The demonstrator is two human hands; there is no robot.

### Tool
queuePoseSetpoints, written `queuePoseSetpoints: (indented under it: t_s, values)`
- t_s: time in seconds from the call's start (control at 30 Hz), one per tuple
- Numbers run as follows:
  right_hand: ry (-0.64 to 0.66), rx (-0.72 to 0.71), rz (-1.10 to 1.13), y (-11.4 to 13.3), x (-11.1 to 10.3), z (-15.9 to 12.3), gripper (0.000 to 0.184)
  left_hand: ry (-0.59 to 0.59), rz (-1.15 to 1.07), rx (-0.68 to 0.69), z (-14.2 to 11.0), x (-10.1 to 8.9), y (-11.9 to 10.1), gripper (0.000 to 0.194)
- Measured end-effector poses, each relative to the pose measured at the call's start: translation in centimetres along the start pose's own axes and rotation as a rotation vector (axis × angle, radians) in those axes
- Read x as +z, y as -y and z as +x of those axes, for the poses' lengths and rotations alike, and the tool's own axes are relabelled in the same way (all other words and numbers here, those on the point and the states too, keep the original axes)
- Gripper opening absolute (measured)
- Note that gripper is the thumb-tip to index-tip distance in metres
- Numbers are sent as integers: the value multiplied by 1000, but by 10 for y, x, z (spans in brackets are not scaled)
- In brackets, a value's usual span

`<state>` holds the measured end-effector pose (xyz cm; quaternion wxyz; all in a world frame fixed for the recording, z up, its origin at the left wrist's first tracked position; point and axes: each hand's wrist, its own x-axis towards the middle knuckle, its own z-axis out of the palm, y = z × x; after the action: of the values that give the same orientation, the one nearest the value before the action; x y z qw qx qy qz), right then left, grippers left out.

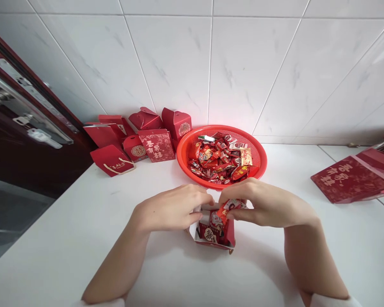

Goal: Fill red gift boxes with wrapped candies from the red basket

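White tiled wall on the far side, white tabletop below. On my feed, right hand: thumb and fingers pinched on a red wrapped candy, just over the open box. Left hand: thumb and index spread at the box's left and far rim; I can't tell if they grip it. Box sits near centre between both hands, wrapped sweets inside. Just beyond, red basket with a heap of sweets. Far left, I see a cluster of red gift boxes; right, another red carton. Left edge: dark red door, keys in lock.
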<state>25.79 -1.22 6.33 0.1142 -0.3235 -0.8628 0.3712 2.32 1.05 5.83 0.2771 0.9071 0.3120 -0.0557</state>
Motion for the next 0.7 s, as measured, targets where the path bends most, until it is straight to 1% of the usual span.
queuePoseSetpoints:
  t_s: [0.07, 0.1, 0.17, 0.23, 0.27, 0.33, 0.4, 0.47, 0.63, 0.7]
  values:
    - [-51, -22, 5, 5, 5, 7, 13, 26, -53, 7, -1, -2, 4, 22]
    - [-38, -18, -28, 7, 9, 11, 14, 28, -71, 10, -1, -2, 6, 23]
    - [51, 42, -164, 9, 20, 22, 13, 24, -79, 3, -1, -2, 10, 26]
    - [138, 151, -339, 8, 33, 32, 15, 26, -59, -23, -2, -3, 13, 31]
    - [160, 198, -408, 7, 39, 36, 17, 32, -47, -39, -2, -3, 14, 33]
    - [176, 252, -468, 4, 49, 43, 18, 49, -34, -63, -3, -4, 15, 36]
    - [162, 275, -446, 1, 54, 46, 17, 66, -39, -74, -3, -5, 15, 37]
    - [132, 287, -391, 0, 53, 46, 17, 73, -54, -85, -3, -7, 14, 39]
    - [1, 289, -221, 2, 38, 38, 22, 64, -85, -145, -4, -9, 12, 41]
    - [-31, 278, -159, 2, 35, 35, 28, 64, -92, -138, -5, -10, 11, 41]
